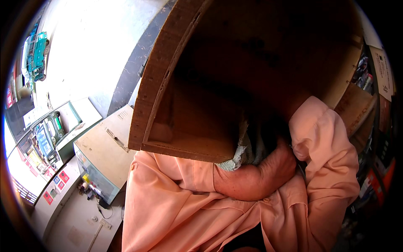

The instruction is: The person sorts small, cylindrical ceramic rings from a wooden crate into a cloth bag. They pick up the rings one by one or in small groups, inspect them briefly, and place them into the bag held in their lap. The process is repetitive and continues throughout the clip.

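A wooden box or drawer (157, 78), its open side facing me, stands before my chest with a deeply shadowed inside. My left hand (281, 165) bends at the wrist by its lower edge, and the fingers fade into shadow. Beside that wrist a pale woven cloth (234, 162) with a frayed edge hangs over the rim; whether the hand grips it cannot be told. My right sleeve (318, 129) reaches into the box from the right. The right hand itself is lost in the dark.
On the left stand a glass-sided counter (104, 148) and a white desk (78, 220) with small items. Outside are a parked car (52, 132) and a teal truck (37, 55). At right, a wooden board (357, 108) and a printed carton (381, 72) sit near cluttered goods.
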The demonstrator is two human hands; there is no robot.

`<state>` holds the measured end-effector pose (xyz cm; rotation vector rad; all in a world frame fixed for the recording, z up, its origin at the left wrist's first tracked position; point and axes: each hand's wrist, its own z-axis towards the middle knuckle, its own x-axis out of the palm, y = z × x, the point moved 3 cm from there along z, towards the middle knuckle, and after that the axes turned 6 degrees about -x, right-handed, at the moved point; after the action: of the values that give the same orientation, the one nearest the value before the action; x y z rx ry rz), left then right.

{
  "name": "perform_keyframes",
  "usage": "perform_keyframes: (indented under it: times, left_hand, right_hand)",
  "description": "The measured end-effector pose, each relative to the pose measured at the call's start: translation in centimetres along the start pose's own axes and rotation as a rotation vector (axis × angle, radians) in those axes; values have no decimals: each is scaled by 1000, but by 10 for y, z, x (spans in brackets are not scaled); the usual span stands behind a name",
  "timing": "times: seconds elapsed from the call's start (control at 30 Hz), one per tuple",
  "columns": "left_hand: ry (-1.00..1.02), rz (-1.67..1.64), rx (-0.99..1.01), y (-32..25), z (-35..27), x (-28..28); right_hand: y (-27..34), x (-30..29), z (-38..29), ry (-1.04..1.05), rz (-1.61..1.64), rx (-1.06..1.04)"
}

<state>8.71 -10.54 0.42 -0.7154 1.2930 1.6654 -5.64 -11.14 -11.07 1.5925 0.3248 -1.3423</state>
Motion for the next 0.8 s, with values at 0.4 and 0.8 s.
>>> perform_keyframes:
  times: [0.4,0.8]
  left_hand:
    - [33,-28,-47,-7,1,2]
    - [406,-302,-427,-52,33,16]
  right_hand:
    - [4,-9,-3,25,-9,30]
    - [-7,-110,-71,-219,173,169]
